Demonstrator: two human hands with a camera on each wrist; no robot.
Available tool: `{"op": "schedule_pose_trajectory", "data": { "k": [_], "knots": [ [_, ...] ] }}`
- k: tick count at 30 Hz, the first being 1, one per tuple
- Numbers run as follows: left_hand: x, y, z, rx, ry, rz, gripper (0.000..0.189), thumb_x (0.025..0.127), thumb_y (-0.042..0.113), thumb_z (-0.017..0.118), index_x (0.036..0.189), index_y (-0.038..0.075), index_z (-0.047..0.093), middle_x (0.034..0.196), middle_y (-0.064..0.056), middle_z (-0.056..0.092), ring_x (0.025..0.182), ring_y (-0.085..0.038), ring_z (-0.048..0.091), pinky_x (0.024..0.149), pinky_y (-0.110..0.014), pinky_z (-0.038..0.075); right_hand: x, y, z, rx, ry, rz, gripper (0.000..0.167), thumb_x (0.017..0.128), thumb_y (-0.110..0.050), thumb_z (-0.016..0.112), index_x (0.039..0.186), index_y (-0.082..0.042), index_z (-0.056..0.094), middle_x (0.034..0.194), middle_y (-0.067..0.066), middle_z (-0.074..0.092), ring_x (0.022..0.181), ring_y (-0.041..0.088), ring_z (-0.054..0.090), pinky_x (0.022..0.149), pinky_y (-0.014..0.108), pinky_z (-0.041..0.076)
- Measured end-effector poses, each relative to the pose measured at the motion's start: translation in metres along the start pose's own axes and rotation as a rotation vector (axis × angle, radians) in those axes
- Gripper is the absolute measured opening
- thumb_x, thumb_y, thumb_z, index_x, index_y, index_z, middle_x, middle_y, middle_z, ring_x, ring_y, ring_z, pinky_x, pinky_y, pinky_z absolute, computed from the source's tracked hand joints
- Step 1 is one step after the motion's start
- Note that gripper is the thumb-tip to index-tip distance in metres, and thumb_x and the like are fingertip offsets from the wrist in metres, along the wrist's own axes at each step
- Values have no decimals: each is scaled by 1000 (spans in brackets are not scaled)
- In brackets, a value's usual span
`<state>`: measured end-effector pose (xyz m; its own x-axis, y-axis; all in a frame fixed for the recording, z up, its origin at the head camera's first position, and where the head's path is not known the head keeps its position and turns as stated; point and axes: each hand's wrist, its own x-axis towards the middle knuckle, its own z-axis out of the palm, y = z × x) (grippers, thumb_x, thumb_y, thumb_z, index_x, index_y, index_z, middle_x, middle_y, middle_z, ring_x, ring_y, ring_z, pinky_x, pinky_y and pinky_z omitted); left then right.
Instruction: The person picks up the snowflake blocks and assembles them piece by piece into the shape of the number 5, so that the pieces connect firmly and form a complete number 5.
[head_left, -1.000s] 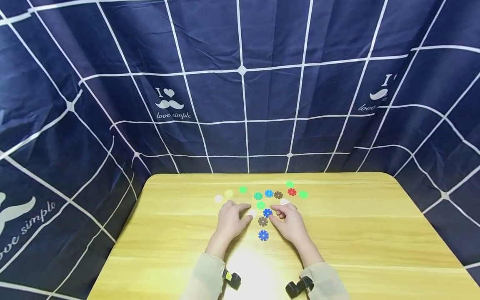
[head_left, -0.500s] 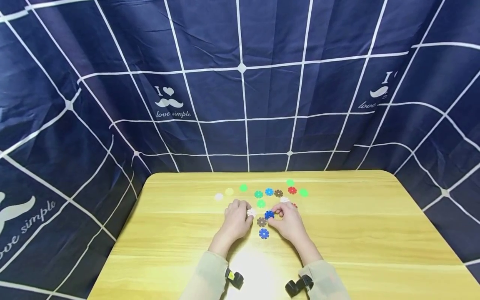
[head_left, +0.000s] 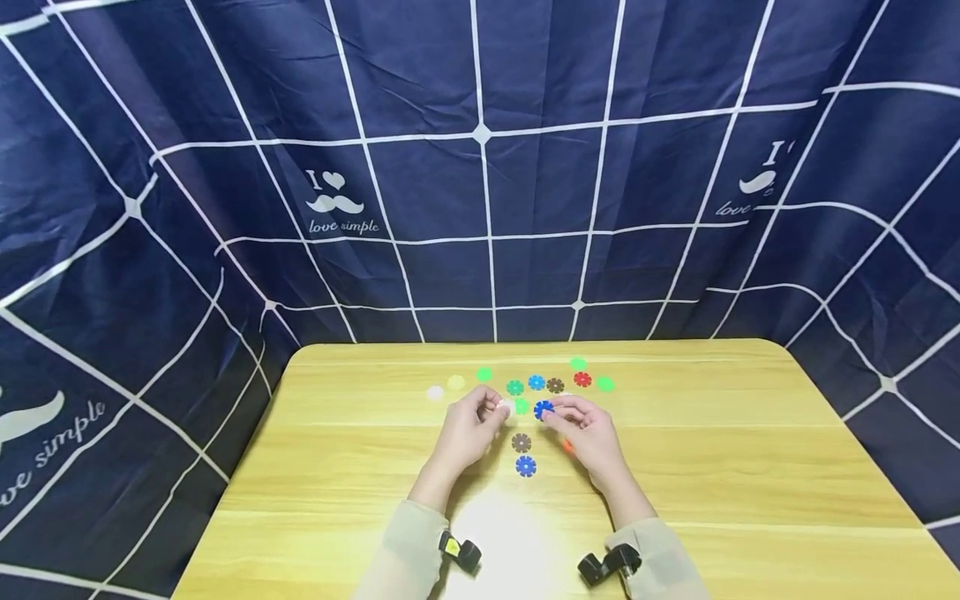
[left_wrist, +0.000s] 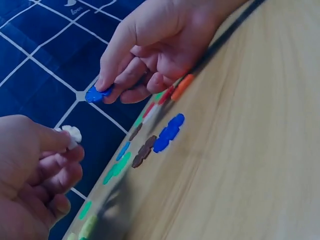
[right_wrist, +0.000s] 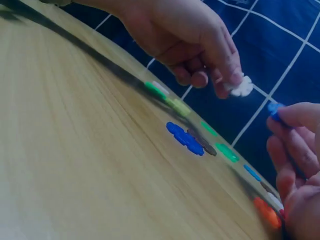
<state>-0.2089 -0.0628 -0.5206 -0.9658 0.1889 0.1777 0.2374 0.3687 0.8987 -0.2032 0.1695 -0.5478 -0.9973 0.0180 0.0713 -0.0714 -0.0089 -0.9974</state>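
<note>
Between thumb and fingertips, my left hand [head_left: 467, 429] pinches a white snowflake disc [left_wrist: 72, 133], a flat round notched building piece. My right hand [head_left: 592, 437] pinches a dark blue snowflake disc [head_left: 543, 409] the same way. Both discs are held up off the table, facing each other with a small gap, as the right wrist view shows. A brown disc [head_left: 521, 442] and another blue disc [head_left: 526, 466] lie flat on the table below and between the hands. An orange disc [right_wrist: 267, 212] lies under my right hand, mostly hidden from the head view.
Toward the back of the wooden table [head_left: 750, 475] lie several more discs, among them a yellow one [head_left: 456, 382], a teal one [head_left: 514, 387], a light blue one [head_left: 536, 382] and a red one [head_left: 582, 379]. A dark blue gridded curtain [head_left: 420, 275] hangs around the table.
My left hand has picked up the white disc and my right hand the dark blue one from the middle of the table. Both hands have lifted with them.
</note>
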Motion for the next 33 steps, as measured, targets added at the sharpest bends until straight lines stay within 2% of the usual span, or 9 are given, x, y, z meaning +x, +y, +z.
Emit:
{"op": "schedule_pose_trajectory", "data": {
  "k": [2, 6, 10, 14, 19, 28, 33],
  "knots": [
    [0, 0, 0, -51, -3, -4, 5, 104, 12, 74, 105, 9, 70, 82, -4, 71, 58, -7, 58, 48, -23, 51, -1, -1, 0, 57, 0, 7, 28, 95, -1, 82, 121, 5, 73, 97, 4, 82, 89, 12, 77, 87, 24, 63],
    [0, -2, 2, -121, -15, 2, 5, 104, 11, 72, 106, 7, 70, 84, -3, 71, 62, -8, 59, 52, -22, 52, -2, -2, 3, 161, -8, 6, 22, 98, 2, 78, 119, 5, 71, 94, 3, 81, 84, 18, 79, 82, 29, 66],
    [0, -4, 4, -265, -27, -3, 6, 105, 7, 69, 109, 3, 67, 88, -6, 74, 69, -19, 65, 58, -24, 56, -3, -4, 9, 164, -12, -13, 23, 98, 3, 78, 118, 10, 70, 93, 4, 81, 80, 19, 78, 69, 24, 64],
    [0, -5, 8, -367, -28, -26, 9, 105, 4, 69, 111, -1, 67, 92, -15, 77, 72, -31, 67, 62, -27, 58, -4, -6, 13, 137, -24, -62, 25, 97, 5, 78, 118, 15, 67, 94, 4, 81, 82, 15, 77, 68, 26, 64],
    [0, -5, 11, -390, -38, -29, 12, 103, 3, 69, 113, -3, 67, 92, -21, 78, 67, -30, 66, 60, -25, 56, -5, -6, 16, 104, -46, -127, 23, 95, 7, 79, 114, 15, 69, 99, 6, 80, 86, 14, 78, 81, 34, 67],
    [-1, -5, 12, -401, -65, -34, 12, 104, 5, 70, 112, -3, 69, 91, -20, 79, 61, -25, 62, 51, -20, 48, -4, -4, 17, 10, -26, -218, 16, 93, 14, 78, 108, 8, 77, 108, 23, 78, 91, 6, 76, 85, 30, 66],
    [-2, -6, 14, -411, -69, -42, 12, 104, 5, 70, 112, -4, 71, 90, -21, 78, 61, -20, 61, 52, -21, 49, -4, 0, 15, -31, -54, -248, 16, 93, 9, 80, 109, 7, 78, 108, 23, 79, 95, 11, 77, 87, 28, 65]
  ]
}}
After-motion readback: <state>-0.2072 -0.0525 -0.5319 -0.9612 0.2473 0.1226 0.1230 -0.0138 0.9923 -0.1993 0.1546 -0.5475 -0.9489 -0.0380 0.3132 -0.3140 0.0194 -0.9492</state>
